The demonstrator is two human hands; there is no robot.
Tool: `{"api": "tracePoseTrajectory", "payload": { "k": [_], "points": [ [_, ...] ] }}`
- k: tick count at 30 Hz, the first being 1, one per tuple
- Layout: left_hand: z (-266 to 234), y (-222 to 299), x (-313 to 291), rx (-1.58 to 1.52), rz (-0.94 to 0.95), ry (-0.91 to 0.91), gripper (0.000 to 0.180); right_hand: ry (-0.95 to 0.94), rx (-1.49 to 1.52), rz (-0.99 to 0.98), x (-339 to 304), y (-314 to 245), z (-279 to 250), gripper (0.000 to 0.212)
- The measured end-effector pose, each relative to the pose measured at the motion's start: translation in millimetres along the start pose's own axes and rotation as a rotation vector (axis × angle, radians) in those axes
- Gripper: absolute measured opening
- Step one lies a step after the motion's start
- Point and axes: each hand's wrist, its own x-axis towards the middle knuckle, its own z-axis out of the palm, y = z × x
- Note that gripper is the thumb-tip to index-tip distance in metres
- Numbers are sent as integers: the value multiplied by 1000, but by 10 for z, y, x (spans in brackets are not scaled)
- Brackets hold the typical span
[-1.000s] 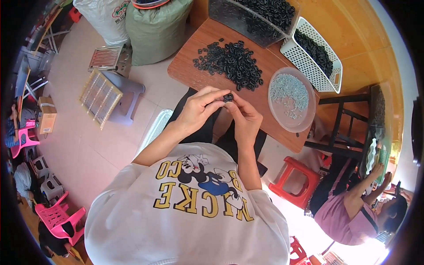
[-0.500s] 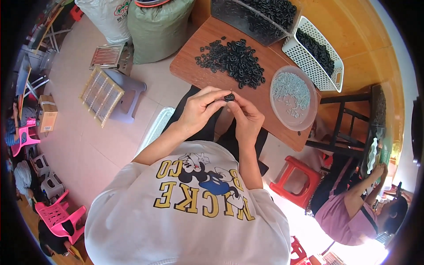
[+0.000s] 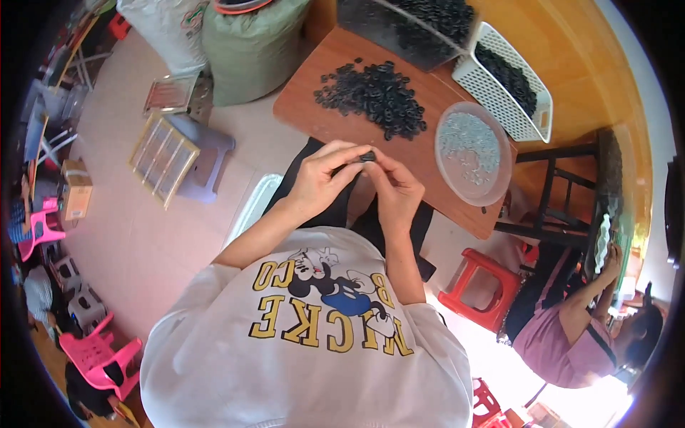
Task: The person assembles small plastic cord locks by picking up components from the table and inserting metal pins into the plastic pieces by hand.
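Between my fingertips, over my lap at the table's near edge, is a small black part (image 3: 367,156), rounded and perhaps plastic. My left hand (image 3: 325,177) pinches it from the left, thumb and forefinger closed on it. From the right, the thumb and forefinger of my right hand (image 3: 395,187) grip the same part. Its finer shape is too small to make out. Just beyond my hands, a heap of black oval ring-like parts (image 3: 378,96) lies on the brown table (image 3: 314,114). Right of the heap, a round clear tray (image 3: 492,196) holds many small silvery pieces.
Along the far side stand a clear bin (image 3: 371,32) and a white perforated basket (image 3: 536,127), both with black parts. Full sacks (image 3: 250,53) stand beyond the table's left. A grey-blue stool (image 3: 210,160) stands left, a red stool (image 3: 464,285) right. Another person in pink (image 3: 556,342) sits at right.
The small black part has turned slightly between my fingers, and my hands have barely shifted. The person at right has lowered their hands a little.
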Motion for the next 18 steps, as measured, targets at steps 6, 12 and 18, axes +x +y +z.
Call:
{"api": "tracePoseTrajectory", "payload": {
  "k": [6,12,18],
  "points": [
    [-57,-46,-66,-377,-391,118,26,-112,-247,-47,17,-39,-15,20],
    [-100,-103,-143,-407,-530,170,22,83,-451,-382,338,-930,-426,18],
    [16,-185,-299,-368,-594,15,21,538,-412,-826,1442,-1826,-998,17]
  ]
}}
